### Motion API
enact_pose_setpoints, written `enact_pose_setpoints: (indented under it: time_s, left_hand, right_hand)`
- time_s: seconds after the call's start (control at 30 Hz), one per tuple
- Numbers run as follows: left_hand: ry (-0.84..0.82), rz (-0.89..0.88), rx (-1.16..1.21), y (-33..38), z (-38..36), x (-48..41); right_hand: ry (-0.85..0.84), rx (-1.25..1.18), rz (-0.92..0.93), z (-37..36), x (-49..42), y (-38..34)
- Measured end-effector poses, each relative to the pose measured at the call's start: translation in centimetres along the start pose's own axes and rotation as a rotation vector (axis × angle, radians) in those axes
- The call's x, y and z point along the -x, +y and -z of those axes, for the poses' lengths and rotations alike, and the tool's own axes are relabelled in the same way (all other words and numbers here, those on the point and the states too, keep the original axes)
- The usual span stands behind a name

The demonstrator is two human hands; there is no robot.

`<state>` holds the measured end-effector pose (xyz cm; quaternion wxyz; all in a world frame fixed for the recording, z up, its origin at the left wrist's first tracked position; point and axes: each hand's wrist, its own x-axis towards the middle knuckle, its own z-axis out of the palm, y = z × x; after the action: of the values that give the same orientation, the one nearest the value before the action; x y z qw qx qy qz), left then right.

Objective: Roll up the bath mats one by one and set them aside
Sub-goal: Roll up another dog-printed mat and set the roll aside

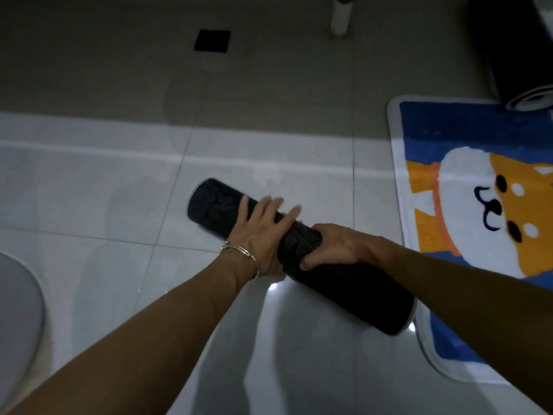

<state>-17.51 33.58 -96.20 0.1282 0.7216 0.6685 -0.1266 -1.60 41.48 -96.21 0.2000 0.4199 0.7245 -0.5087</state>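
A dark rolled bath mat with dotted backing [356, 287] lies diagonally on the white tiled floor [89, 205] at frame centre (lower end by a flat blue dog-print mat [466, 181]). The left hand [260, 235] presses it with straight, spread fingers; the right hand [332, 245] grips it, fingers curled round.

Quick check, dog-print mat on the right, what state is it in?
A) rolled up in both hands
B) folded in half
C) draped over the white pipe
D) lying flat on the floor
D: the dog-print mat lies spread flat on the tiled floor. The thing in hand is a separate dark rolled mat, which the left hand rests on and the right hand grips.
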Motion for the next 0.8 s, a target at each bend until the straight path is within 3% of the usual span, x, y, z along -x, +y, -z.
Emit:
enact_pose_setpoints:
  time_s: [0.13, 0.23, 0.37, 0.57, 0.8]
  left_hand:
    - [0.073, 0.272, 0.291, 0.3, 1.6, -0.8]
    - [0.141, 0.392, 0.674, 1.3, 3.9, -2.2]
    - [0.216, 0.557, 1.012, 1.8, 5.7, -4.1]
    - [0.198, 0.603, 1.719, 0.8, 5.5, -3.4]
    - [0.277, 0.511, 1.91, -0.6, 4.6, -2.5]
  right_hand:
    - [0.131, -0.264, -0.006, 1.5, 0.1, -0.3]
    - [0.184, -0.456, 0.01, 2.2, 0.0, -1.1]
    - [0.207, -0.661, 0.045, 2.5, 0.0, -1.8]
    - [0.134, -0.839, 0.197, 2.4, 0.7, -3.5]
    - [0.128, -0.725, 0.316, 2.2, 0.9, -4.8]
